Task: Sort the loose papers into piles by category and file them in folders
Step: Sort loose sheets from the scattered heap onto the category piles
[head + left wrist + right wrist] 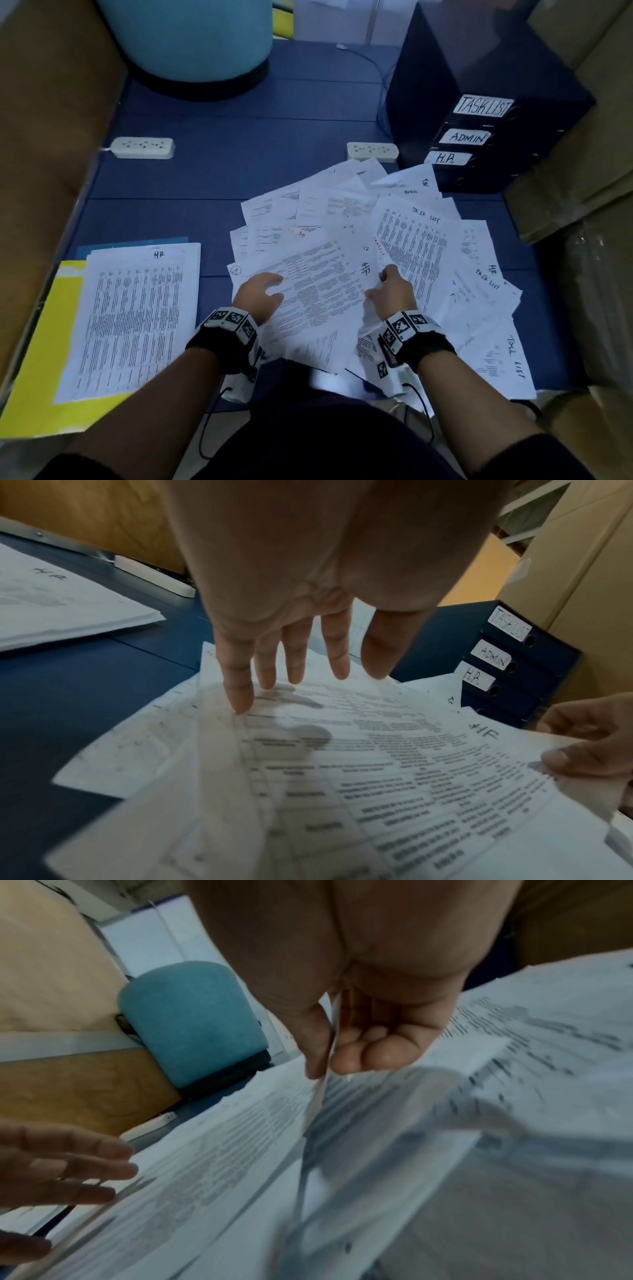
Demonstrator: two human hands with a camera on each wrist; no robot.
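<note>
1. Loose papers: white, dense black print, some red marks.
2. Folder, 8 o'clock: yellow.
3. Floor mat: navy.
4. File boxes, 2 o'clock: dark blue, white handwritten labels.
5. Stool, 11 o'clock: teal, black base.
6. Wristbands: black-white square markers.

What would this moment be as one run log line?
left hand: open, on loose papers | right hand: pinching HR sheet | HR pile: started

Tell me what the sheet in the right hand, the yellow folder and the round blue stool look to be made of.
Printed white sheet, pinched by the right hand: thin matte paper, since it bends and curls at the grip. Flat yellow folder: probably smooth card or plastic; flat, even colour. Round blue stool: fuzzy matte fabric, likely upholstery, on a black base.
</note>
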